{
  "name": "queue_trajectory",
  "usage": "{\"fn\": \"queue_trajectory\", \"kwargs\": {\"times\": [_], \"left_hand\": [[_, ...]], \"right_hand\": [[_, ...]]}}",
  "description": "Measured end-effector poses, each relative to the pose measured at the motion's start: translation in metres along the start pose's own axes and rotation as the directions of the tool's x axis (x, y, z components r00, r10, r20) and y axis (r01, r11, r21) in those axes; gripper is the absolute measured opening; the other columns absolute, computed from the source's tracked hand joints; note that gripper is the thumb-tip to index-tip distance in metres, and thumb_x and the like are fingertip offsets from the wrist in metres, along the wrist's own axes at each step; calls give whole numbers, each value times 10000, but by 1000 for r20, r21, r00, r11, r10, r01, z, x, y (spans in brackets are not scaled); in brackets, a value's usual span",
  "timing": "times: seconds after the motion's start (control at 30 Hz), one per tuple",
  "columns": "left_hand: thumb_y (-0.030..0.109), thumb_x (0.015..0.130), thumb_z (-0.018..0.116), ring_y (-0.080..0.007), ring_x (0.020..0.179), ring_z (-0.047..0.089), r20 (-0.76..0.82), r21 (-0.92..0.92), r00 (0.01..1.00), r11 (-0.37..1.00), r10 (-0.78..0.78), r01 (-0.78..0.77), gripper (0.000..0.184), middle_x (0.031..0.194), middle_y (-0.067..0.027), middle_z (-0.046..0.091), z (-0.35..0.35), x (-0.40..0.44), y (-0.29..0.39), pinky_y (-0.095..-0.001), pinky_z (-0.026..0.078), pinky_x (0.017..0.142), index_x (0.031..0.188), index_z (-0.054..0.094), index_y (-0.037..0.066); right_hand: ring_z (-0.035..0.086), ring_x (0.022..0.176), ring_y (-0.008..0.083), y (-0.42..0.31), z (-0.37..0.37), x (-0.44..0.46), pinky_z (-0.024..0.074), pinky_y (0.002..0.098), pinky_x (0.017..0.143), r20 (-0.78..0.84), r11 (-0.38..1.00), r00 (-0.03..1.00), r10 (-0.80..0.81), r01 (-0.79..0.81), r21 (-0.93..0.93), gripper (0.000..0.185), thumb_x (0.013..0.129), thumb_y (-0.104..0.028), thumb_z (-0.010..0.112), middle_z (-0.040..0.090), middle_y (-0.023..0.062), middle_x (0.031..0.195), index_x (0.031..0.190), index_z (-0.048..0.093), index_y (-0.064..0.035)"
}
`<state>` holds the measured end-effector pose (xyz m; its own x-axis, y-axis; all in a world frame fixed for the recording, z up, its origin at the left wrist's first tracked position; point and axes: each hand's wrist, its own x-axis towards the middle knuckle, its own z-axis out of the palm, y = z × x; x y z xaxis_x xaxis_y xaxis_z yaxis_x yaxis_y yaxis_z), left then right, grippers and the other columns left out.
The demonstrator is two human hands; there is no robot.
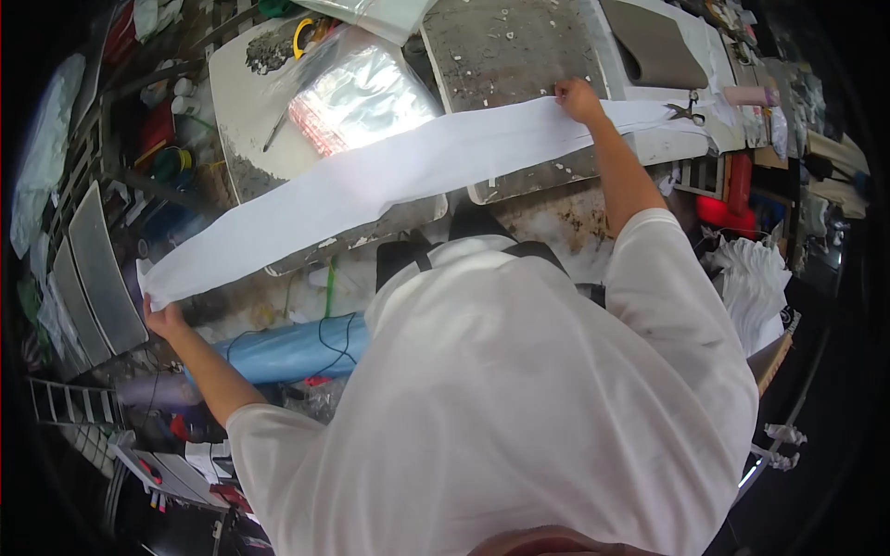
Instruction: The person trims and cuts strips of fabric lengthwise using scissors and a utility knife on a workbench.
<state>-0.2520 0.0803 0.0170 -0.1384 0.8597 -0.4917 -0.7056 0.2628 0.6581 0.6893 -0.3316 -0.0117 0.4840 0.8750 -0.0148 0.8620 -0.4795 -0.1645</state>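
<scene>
White fabric strip (pixel 371 176) stretches between the two hands, from the left hand (pixel 167 320) up to the right hand (pixel 581 100); some fingertips are hidden where they meet it, and what lies beneath its middle is covered. The left hand's fingers are pressed together, pinching the near end, while the right hand's are curled in tightly on the far edge, their exact contact hard to make out. Past the right hand, white material runs on toward dark scissors (pixel 686 113), but whether it is the same piece I cannot tell. Between the grips, just beyond the strip, lies a stack of clear plastic bags (pixel 371 102), its lower side partly covered by the strip; a pen (pixel 274 132) is beside it, and a yellow handle (pixel 301 39) shows farther off, the rest of that tool unclear. Ahead of the right hand rests a folded grey-brown sheet (pixel 654 44) on the worktable (pixel 505 51). Nearer the body than the left hand, a blue roll (pixel 287 354) is partly hidden by the arm and shirt. Outward and nearer the body from the right hand, a box (pixel 777 352) holds crumpled white material (pixel 749 292), its bottom lost in shadow.
</scene>
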Motion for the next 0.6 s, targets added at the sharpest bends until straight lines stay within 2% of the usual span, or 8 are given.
{"fn": "queue_trajectory", "kwargs": {"times": [0.07,0.1,0.13,0.3,0.4,0.47,0.53,0.6], "left_hand": [[49,778,571,-343,1303,428,-10,8,999,999,-32,32,560,1379,-212,493,8,-4,5,-451,255,1142,1312,469,-86],[53,776,576,-339,1299,433,-31,11,999,999,33,-33,561,1374,-210,499,19,-16,6,-450,258,1140,1310,472,-87],[56,775,581,-335,1295,438,-50,13,994,995,99,-98,563,1369,-208,505,28,-22,7,-449,261,1139,1308,474,-88],[86,801,578,-315,1254,489,-103,70,993,996,59,-52,460,1320,-185,559,1,7,12,-422,334,1101,1235,554,-65],[144,844,569,-317,1257,485,-250,221,960,973,126,-70,467,1332,-186,547,-24,20,-16,-429,344,1094,1257,531,-70],[210,880,556,-311,1205,524,-167,215,983,976,75,-37,471,1306,-185,559,-87,42,-31,-426,367,1067,1268,518,-53],[289,907,534,-292,1119,573,-264,181,957,968,-121,173,434,1271,-203,568,-114,14,-51,-409,449,956,1222,544,-9],[343,922,503,-267,1013,600,-172,165,899,888,-402,429,397,1195,-194,587,-194,18,-86,-414,501,803,1173,557,39]], "right_hand": [[635,892,352,6,-9,11,497,454,787,257,994,964,70,-89,62,110,772,-153,680,665,168,883,865,656,-100],[635,892,352,6,-13,12,497,454,787,264,994,962,71,-89,59,110,772,-153,680,665,168,883,865,656,-100],[640,884,348,4,-18,13,497,455,781,234,989,966,107,-128,75,107,780,-163,674,667,169,870,864,657,-99],[640,908,345,-1,-28,6,497,449,803,163,966,958,236,-249,62,124,794,-173,664,672,164,899,895,656,-102],[629,905,362,16,-18,-18,493,444,842,10,984,987,162,-162,69,154,793,-167,657,672,163,922,937,653,-110],[608,934,364,38,-16,-33,497,437,843,119,954,977,177,-140,-267,222,736,-28,631,656,157,904,958,627,-46],[579,987,380,48,-26,-62,481,449,870,97,956,975,202,-175,-237,262,717,-5,606,641,170,961,974,622,-57],[531,1065,407,52,-37,-85,457,462,907,84,966,972,221,-207,-152,324,691,18,575,608,188,1043,999,609,-76]]}}
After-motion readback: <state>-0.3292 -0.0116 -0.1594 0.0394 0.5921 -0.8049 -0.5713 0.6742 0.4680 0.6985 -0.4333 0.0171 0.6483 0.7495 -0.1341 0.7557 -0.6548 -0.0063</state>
